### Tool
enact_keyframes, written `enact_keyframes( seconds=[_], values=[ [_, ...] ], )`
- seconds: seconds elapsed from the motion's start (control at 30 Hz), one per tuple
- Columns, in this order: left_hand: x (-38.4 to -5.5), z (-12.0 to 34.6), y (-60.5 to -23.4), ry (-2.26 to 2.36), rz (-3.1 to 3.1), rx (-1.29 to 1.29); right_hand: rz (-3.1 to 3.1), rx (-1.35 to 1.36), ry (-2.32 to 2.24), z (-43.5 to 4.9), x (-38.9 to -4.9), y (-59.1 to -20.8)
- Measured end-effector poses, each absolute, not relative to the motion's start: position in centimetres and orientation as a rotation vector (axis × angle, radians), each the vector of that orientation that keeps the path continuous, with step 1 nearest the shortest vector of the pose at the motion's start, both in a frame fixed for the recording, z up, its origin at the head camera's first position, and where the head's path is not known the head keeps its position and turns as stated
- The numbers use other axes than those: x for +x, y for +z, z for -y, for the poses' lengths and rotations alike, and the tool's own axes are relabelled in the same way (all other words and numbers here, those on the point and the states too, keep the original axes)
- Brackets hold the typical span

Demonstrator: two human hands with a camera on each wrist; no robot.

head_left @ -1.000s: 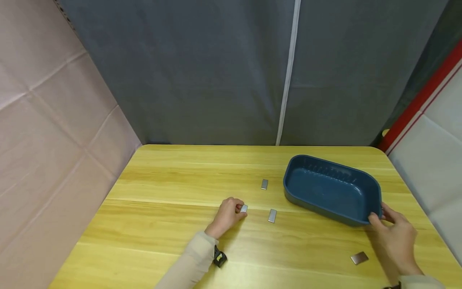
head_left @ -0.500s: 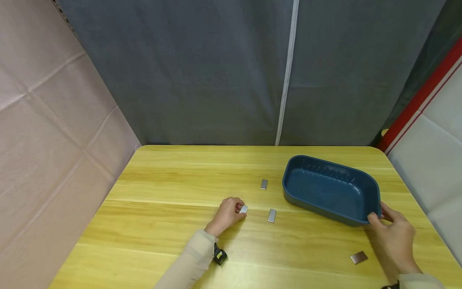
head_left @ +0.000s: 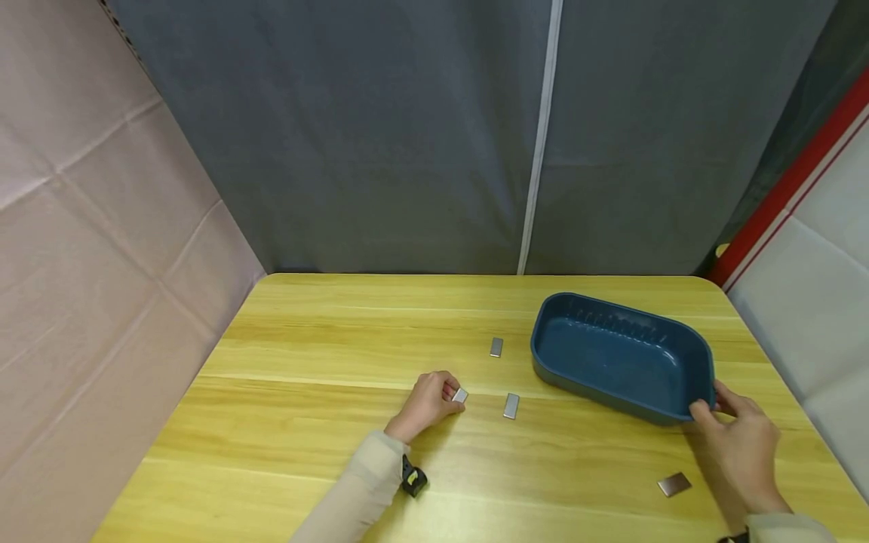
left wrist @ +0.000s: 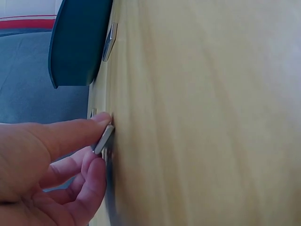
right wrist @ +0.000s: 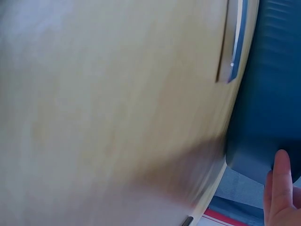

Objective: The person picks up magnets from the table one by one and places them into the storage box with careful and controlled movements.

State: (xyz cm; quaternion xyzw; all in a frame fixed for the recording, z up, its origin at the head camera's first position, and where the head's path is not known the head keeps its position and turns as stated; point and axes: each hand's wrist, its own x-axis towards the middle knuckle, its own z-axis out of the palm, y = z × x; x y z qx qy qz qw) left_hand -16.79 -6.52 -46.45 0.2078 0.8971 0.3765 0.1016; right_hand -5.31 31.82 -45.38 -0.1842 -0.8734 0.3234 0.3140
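Note:
My left hand (head_left: 428, 407) pinches a small silver rectangular metal plate (left wrist: 104, 140) between thumb and fingers, low over the wooden table. Just right of it lies a similar silver plate (head_left: 511, 406), and farther back another plate (head_left: 497, 347) lies flat. With thumb on the near side and fingers beyond, my right hand (head_left: 743, 445) grips the near right corner of a dark blue rectangular basin (head_left: 611, 362). Nothing lies inside the basin. A darker, brownish-looking plate (head_left: 674, 484) rests on the table between the basin and the front, left of my right wrist.
The light wooden table (head_left: 285, 362) has rounded far corners. A grey curtain (head_left: 380, 151) hangs behind its far edge. Pale cloth (head_left: 102, 302) closes off the left side, and a white panel with a red band (head_left: 794, 181) stands on the right.
The plate in my left fingers has tilted slightly. Both hands keep their holds, and the basin and the loose plates stay in place; the head view shifts only a little.

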Motion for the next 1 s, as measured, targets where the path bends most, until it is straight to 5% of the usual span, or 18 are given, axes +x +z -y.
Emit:
enact_keyframes(
  seconds=[1.0],
  values=[
    [-16.34, 6.64, -46.22, 1.11, -2.627, 0.596, 2.324, -0.514, 0.838, -31.86, -5.41, -45.3]
  ],
)
